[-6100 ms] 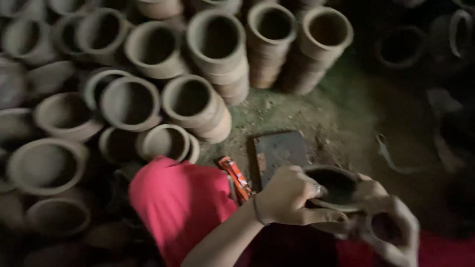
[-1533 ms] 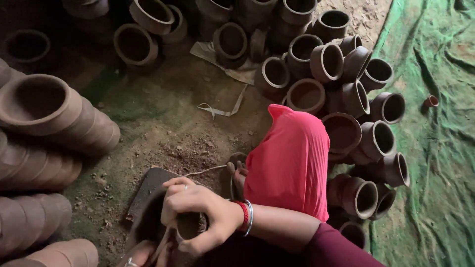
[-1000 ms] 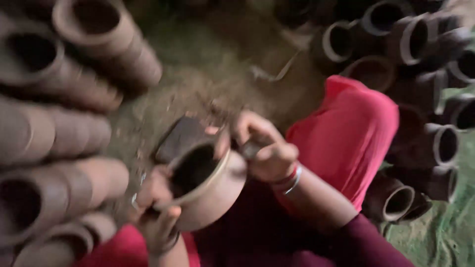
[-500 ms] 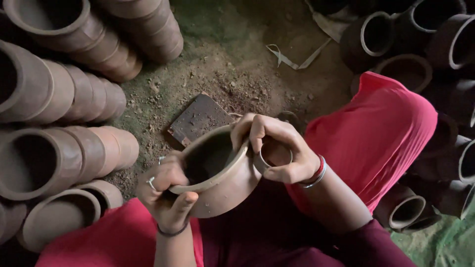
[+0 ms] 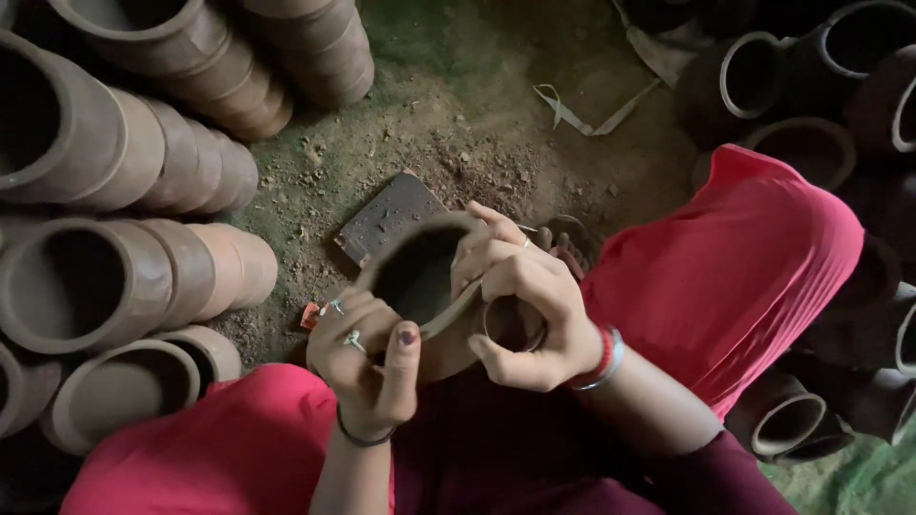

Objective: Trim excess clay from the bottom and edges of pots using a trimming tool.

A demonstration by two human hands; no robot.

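Left hand (image 5: 367, 367) cupped under clay pot (image 5: 420, 286), gripping its wall; right hand (image 5: 525, 305) closed over the rim, thumb hooked round a small ring (image 5: 513, 324).

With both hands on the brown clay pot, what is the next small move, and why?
Probably turn the brown clay pot a little further in the left hand. The right hand presses a small round ring-shaped tool against the rim at one spot only, so the remaining rim seems unworked.
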